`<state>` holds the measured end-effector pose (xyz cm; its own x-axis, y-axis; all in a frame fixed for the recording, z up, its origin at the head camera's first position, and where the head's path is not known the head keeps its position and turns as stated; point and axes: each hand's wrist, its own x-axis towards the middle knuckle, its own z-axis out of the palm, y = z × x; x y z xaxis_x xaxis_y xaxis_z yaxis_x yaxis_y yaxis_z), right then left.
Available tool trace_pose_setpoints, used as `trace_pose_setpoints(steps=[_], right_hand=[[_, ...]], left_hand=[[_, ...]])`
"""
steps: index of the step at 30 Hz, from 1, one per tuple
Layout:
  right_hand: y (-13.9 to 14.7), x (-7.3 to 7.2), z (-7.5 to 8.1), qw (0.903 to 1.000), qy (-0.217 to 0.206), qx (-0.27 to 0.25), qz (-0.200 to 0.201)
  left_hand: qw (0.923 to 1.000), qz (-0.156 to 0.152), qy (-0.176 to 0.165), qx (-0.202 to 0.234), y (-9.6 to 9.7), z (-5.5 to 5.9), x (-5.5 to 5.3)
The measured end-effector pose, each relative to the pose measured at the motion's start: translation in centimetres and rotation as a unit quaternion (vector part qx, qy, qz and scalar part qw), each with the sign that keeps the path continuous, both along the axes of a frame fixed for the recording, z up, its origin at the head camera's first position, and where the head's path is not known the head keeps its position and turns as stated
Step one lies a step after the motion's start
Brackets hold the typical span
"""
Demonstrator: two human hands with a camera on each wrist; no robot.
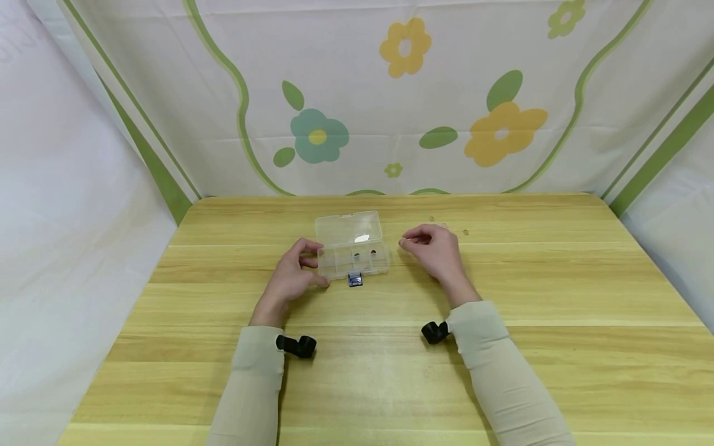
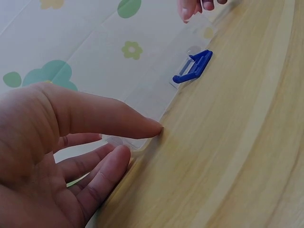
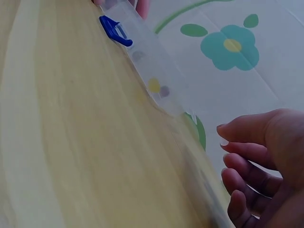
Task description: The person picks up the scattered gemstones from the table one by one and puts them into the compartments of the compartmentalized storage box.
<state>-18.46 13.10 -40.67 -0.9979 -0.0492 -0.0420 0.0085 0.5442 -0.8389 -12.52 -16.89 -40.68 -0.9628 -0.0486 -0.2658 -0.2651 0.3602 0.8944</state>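
Observation:
A clear plastic compartment box (image 1: 344, 266) lies on the table with its lid (image 1: 340, 230) raised at the back. Its blue latch (image 1: 355, 279) hangs open at the front edge. My left hand (image 1: 291, 272) holds the box's left end, thumb at the front corner and fingers along the side. A small green piece (image 1: 357, 254) and a small red piece (image 1: 373, 251) sit in separate compartments. To the right of the box, my right hand (image 1: 435, 251) pinches a small clear piece (image 3: 224, 141) between thumb and index finger; its kind is too small to tell.
Small, thin, clear pieces lie behind and beside my right hand, one of them a roundish piece (image 1: 465, 232). The wooden table (image 1: 368, 371) ends at a white cloth (image 1: 368, 93) printed with flowers. Black wrist cameras are strapped to both sleeves.

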Motion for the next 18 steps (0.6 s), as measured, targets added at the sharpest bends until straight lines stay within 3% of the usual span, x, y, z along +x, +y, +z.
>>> trace_pose_setpoints(steps=[8, 18], right_hand=[[-1.2, 0.4, 0.2, 0.9998, 0.014, -0.016, 0.007], [-2.9, 1.0, 0.1, 0.9975, 0.061, -0.033, 0.014]], left_hand=[[1.0, 0.0, 0.002, -0.001, 0.0, 0.1, 0.0], [1.0, 0.002, 0.003, -0.001, 0.0, 0.2, 0.0]])
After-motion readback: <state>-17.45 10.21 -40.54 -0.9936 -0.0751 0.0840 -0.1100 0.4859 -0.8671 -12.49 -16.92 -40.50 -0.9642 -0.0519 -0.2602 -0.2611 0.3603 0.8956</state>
